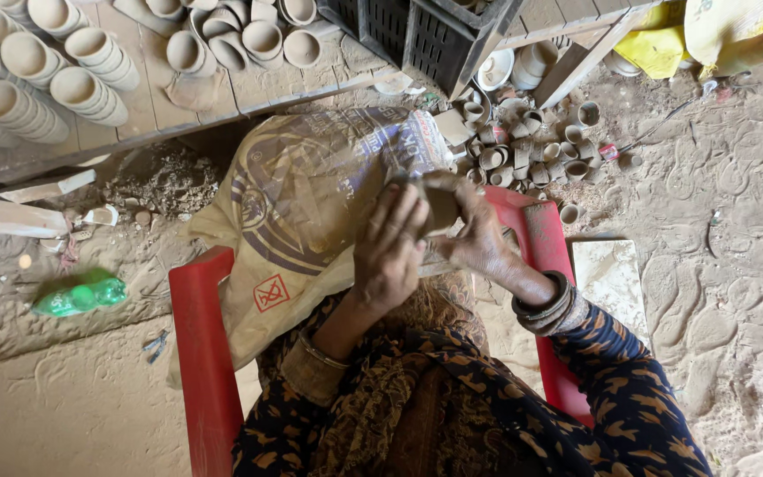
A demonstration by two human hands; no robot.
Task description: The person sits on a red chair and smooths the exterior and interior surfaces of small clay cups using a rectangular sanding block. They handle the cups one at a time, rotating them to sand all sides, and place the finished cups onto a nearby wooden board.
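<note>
Both hands (430, 234) grip small clay cup (441, 205); empty cups (37, 71) stacked on boards (152, 106).

Two hands (430, 243), one green bottle (79, 297), two black crates (439, 35).

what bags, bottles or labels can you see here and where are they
Printed sack: tan with purple design and a red square mark, draped over the lap, below both hands.
Green bottle: lying on the sandy floor, left.
Yellow bags: crumpled, top right corner.

Stacked clay cups (28, 62) line wooden boards; a green bottle (79, 297) (lying flat) rests on sand.
</note>
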